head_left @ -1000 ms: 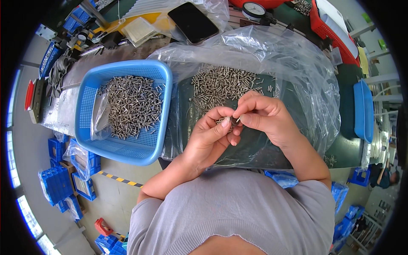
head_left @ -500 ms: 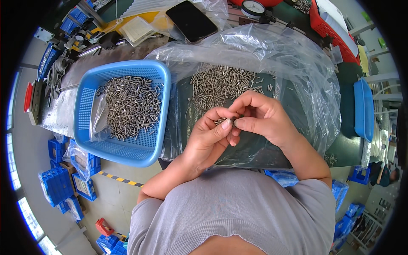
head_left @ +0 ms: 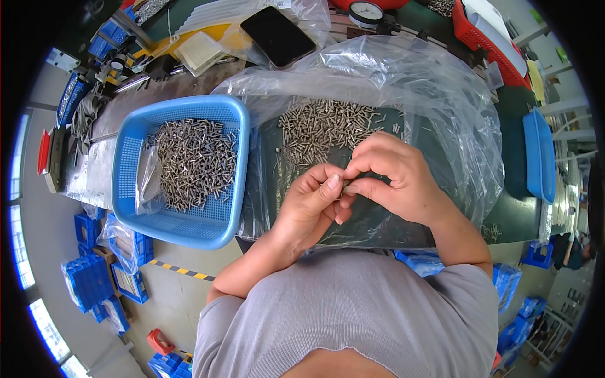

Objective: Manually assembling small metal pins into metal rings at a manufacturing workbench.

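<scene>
Green counter [head_left: 513,138], metal pins [head_left: 321,132] beyond the hands [head_left: 309,205].
Left hand [head_left: 309,205] pinches a small part [head_left: 345,187], mostly hidden; right hand [head_left: 394,179] meets it, grip unclear; loosening could drop it.

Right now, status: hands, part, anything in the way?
Left hand pinching small metal part, mostly hidden. Right hand at the same spot, grip unclear. Loose metal pins piled just beyond; clear plastic bunched behind and to their right.

You can read no text here. The dial [head_left: 365,12] at upper centre-right looks too small to read.
</scene>
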The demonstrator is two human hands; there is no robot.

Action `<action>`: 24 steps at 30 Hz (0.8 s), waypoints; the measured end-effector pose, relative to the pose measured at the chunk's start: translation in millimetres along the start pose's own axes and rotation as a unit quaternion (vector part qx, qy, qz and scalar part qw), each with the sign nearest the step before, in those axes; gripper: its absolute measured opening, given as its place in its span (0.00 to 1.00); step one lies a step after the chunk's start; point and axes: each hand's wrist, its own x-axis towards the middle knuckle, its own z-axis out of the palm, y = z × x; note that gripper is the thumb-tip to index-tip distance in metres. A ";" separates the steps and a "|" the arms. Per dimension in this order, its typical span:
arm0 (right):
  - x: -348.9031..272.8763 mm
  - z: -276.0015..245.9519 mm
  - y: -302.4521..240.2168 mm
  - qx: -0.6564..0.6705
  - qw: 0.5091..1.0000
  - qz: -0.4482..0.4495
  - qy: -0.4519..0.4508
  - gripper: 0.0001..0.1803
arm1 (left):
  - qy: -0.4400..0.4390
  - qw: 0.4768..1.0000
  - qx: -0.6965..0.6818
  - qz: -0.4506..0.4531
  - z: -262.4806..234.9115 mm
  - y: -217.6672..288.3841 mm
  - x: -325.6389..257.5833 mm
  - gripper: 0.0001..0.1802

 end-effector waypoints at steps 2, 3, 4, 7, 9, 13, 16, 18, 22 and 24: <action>1.3 -0.8 0.0 -0.022 0.999 -0.030 0.003 0.12 | 0.004 1.000 0.002 0.003 -0.5 -0.8 1.3 0.11; 1.6 -0.7 -0.5 -0.022 0.999 -0.030 0.004 0.12 | 0.009 1.000 0.004 0.005 -0.8 -0.8 1.8 0.12; 1.9 -0.6 -1.0 -0.034 0.999 -0.040 0.008 0.12 | 0.009 1.000 0.005 0.005 -0.6 -0.5 1.9 0.12; 2.4 1.4 -2.8 -0.059 0.997 -0.053 0.022 0.11 | -0.001 1.000 0.012 0.005 0.0 0.2 2.0 0.12; 2.3 1.8 -3.4 -0.073 0.995 -0.058 0.034 0.10 | 0.000 1.000 0.013 0.008 -0.1 0.7 2.8 0.12; 2.2 2.0 -3.9 -0.090 0.994 -0.056 0.041 0.11 | -0.006 1.000 0.024 0.007 -1.2 0.6 2.1 0.12; 2.3 1.3 -5.7 -0.078 0.995 -0.059 0.032 0.10 | -0.003 1.000 0.016 0.024 -2.2 -0.5 2.0 0.12; 3.1 -0.3 -4.0 -0.058 0.996 -0.061 0.022 0.09 | 0.018 0.999 -0.005 0.036 -0.5 1.0 0.3 0.13; 5.3 -1.1 12.0 -0.042 0.996 0.006 0.074 0.09 | 0.011 0.999 -0.012 0.044 4.3 2.7 0.6 0.13; 5.4 3.1 24.2 -0.169 0.983 -0.009 0.076 0.10 | -0.002 0.999 -0.013 0.042 1.5 2.4 0.7 0.13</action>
